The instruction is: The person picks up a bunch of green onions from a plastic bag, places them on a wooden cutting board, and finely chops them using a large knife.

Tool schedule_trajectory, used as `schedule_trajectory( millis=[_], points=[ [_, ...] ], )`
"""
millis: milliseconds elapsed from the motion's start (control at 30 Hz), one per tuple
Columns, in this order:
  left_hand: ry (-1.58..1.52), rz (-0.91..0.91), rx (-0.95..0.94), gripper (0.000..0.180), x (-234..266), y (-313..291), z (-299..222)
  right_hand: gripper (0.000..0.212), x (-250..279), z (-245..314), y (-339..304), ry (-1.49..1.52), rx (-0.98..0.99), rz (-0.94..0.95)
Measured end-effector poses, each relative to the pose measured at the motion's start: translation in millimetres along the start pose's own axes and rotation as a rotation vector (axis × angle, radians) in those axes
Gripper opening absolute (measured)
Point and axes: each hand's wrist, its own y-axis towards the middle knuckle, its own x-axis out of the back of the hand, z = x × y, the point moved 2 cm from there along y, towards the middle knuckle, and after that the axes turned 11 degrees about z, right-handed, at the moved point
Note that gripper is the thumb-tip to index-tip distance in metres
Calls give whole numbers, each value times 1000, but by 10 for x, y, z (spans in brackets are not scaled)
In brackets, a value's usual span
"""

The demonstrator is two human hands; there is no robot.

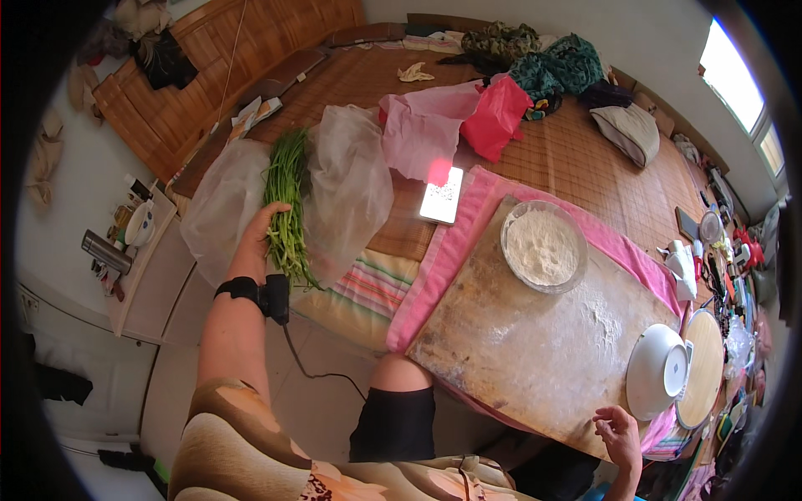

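My left hand (255, 236) grips a bunch of long green chives (286, 200) that lies on a clear plastic bag (351, 188) spread over the woven mat of a bed. A black wrist strap with a cable sits on that forearm. My right hand (619, 434) rests at the near edge of a floured wooden board (535, 342), fingers loosely apart, holding nothing. On the board stand a glass bowl of flour (543, 247) and an upturned white bowl (656, 370).
A pink towel (447, 250) lies under the board. A phone with a lit screen (442, 194) sits beside pink and red bags (468, 121). Clothes and a pillow lie farther back. A round wooden lid (706, 367) and cluttered items are at right; a side shelf with a flask at left.
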Motion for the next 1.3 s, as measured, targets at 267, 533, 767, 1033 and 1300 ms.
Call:
schedule_trajectory(
  millis=[267, 533, 767, 1033, 1300],
  points=[
    [-108, 72, -120, 24, 12, -148, -198, 16, 18, -47, 28, -14, 49, 38],
    [72, -158, -65, 38, -146, 172, -323, 17, 59, -5, 23, 1, -50, 15],
    [190, -222, -48, 76, 301, 1270, 125, 15, 63, -10, 128, -38, -18, 41],
    [191, -171, -152, 79, -117, 1144, 58, 21, 126, -413, 192, 14, -21, 87],
    [-158, 62, -151, 23, -122, 700, -352, 14, 31, -86, 171, -53, -35, 34]
  ],
)
